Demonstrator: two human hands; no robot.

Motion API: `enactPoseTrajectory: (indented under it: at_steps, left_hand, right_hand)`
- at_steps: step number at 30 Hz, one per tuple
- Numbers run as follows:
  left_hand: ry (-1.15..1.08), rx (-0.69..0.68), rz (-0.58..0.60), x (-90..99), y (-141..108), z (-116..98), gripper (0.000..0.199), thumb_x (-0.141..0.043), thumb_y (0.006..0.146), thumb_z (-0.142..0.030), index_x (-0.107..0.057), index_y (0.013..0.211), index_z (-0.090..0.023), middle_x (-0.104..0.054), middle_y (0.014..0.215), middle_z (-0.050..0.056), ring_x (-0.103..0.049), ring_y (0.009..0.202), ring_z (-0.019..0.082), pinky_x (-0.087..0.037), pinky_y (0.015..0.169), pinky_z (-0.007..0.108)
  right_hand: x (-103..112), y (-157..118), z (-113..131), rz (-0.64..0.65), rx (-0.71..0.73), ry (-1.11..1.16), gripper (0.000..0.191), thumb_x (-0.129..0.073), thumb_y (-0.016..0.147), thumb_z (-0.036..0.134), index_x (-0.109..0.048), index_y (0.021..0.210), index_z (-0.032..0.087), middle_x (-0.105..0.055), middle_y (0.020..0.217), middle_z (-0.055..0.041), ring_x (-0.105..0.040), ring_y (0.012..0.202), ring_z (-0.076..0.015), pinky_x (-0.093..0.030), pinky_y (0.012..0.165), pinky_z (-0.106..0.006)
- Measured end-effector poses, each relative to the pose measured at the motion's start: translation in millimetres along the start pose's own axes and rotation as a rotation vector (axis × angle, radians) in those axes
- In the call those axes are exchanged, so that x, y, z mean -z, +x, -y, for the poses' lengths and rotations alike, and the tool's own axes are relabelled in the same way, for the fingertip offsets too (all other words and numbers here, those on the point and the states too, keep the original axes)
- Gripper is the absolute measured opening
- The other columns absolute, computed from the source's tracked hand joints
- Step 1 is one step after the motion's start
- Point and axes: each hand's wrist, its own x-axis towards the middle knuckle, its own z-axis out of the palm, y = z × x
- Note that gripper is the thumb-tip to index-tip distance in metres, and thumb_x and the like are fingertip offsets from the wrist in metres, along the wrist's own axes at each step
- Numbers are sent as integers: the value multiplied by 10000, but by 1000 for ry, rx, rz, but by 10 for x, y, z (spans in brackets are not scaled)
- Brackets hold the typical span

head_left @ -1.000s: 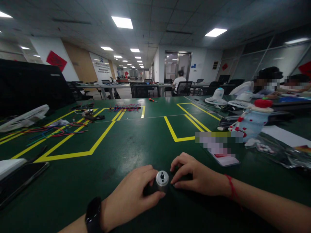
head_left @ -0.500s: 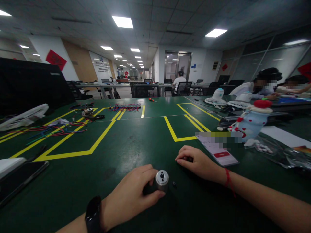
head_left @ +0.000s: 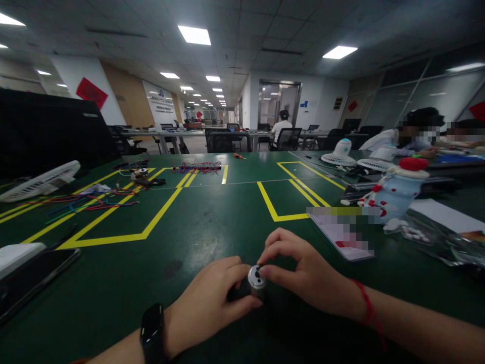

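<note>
A short metal cylinder (head_left: 257,284) with small dark holes in its bright top stands on the green table, low in the middle of the view. From its left side my left hand (head_left: 212,298) grips it between thumb and fingers. My right hand (head_left: 299,268) is at the cylinder's top, thumb and index finger pinched together over the face. Whatever the pinch holds is too small or hidden to make out.
A phone (head_left: 341,235) lies right of my right hand, near a blue cup (head_left: 401,192) and plastic bags. Another phone (head_left: 38,278) is at the left. Wires (head_left: 197,168), a screwdriver (head_left: 240,156) and white fans (head_left: 339,154) lie farther back. A person bends over the right side.
My right hand has moved left and down from beside the phone to the cylinder's top. The small dark part beside the cylinder no longer shows. My left hand keeps its grip.
</note>
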Motion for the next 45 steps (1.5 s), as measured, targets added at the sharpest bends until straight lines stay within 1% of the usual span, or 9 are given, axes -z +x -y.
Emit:
enactPoseTrajectory:
  at_steps: [9,13,18,21,24,34,39,42,45]
  left_hand:
    - [15,-9,-6,-4,-2,1,189,-629,905,-394,-615,933,-207,-574,847,3,-516,751,173,-382,664,269]
    - [10,-13,-7,-1,-6,-7,186,-623,909,-390,-614,953,-209,-573,854,4,-515,755,174,-380,661,267]
    - [9,-5,-3,17,-7,-17,219,-628,905,-417,-600,902,-199,-563,849,2,-508,740,169,-363,641,267]
    - [-12,-3,1,29,-6,-22,210,-631,905,-409,-594,902,-203,-560,850,-4,-509,740,166,-355,635,264]
    - [-25,7,14,31,-12,-28,191,-632,906,-391,-595,910,-204,-560,862,-3,-511,748,165,-355,637,263]
    - [-15,-2,7,11,-7,-6,185,-645,902,-376,-589,894,-200,-559,865,-5,-514,758,165,-354,646,267]
    - [-3,-12,7,5,-6,-4,193,-628,909,-393,-606,911,-201,-559,851,0,-514,755,167,-362,652,267]
    - [5,-18,0,-6,-9,-4,187,-624,910,-388,-608,916,-202,-559,848,0,-513,753,166,-367,659,267]
    - [-3,-22,-8,0,-7,-8,197,-628,904,-392,-601,893,-197,-558,843,0,-511,735,161,-364,644,261]
  right_hand:
    - [-9,-2,75,89,155,-259,157,-624,860,163,-710,979,218,-612,948,-30,-562,888,-169,-429,795,-316]
    - [17,-2,107,101,148,-189,179,-612,863,164,-712,1001,219,-608,1003,-44,-566,905,-168,-440,819,-317]
    - [110,3,-106,-77,-166,149,236,-599,893,326,-652,1092,209,-618,959,-38,-568,799,-153,-465,708,-289]
    - [139,15,-387,-230,-395,289,268,-600,883,398,-664,998,165,-611,815,-17,-544,700,-141,-438,638,-280]
    - [132,25,-576,-288,-481,339,308,-601,873,433,-661,950,142,-604,783,-11,-517,650,-124,-412,596,-269]
    - [92,38,-363,-96,-386,187,189,-604,876,311,-671,905,136,-616,763,-8,-555,697,-136,-431,639,-267]
    - [-49,-7,-74,14,-72,57,128,-676,825,255,-683,929,181,-606,929,-29,-569,820,-153,-458,717,-277]
    - [-78,12,31,-19,13,63,61,-697,806,223,-700,859,193,-587,957,-27,-571,874,-154,-458,790,-285]
    - [22,50,-4,-99,-94,192,86,-642,863,272,-687,882,202,-608,915,-18,-580,846,-152,-467,766,-287]
